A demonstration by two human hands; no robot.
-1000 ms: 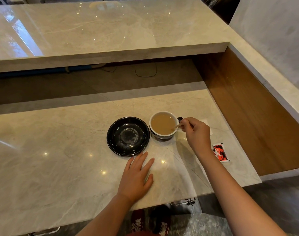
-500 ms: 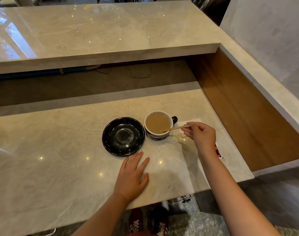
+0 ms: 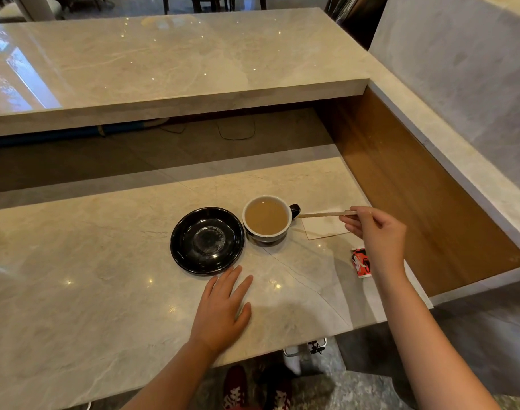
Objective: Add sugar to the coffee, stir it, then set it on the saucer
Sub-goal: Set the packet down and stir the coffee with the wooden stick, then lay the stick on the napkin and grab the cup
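A dark cup [image 3: 267, 218] with a white inside holds light brown coffee and stands on the marble counter, its handle pointing right. Just left of it, almost touching, lies an empty black saucer [image 3: 207, 241]. My right hand [image 3: 377, 232] is to the right of the cup and pinches a thin wooden stir stick [image 3: 323, 214], held level above a white napkin [image 3: 323, 227], clear of the coffee. My left hand [image 3: 223, 309] rests flat on the counter in front of the saucer, fingers spread.
A red and white sugar packet [image 3: 360, 263] lies near the counter's right edge [image 3: 400, 318]. A raised marble shelf [image 3: 175, 93] overhangs the back. A wooden side panel [image 3: 415, 187] closes the right. Shoes show on the floor below.
My right hand has lifted the stir stick out of the coffee and drawn it to the right, over the napkin. The left hand has stayed flat on the counter.
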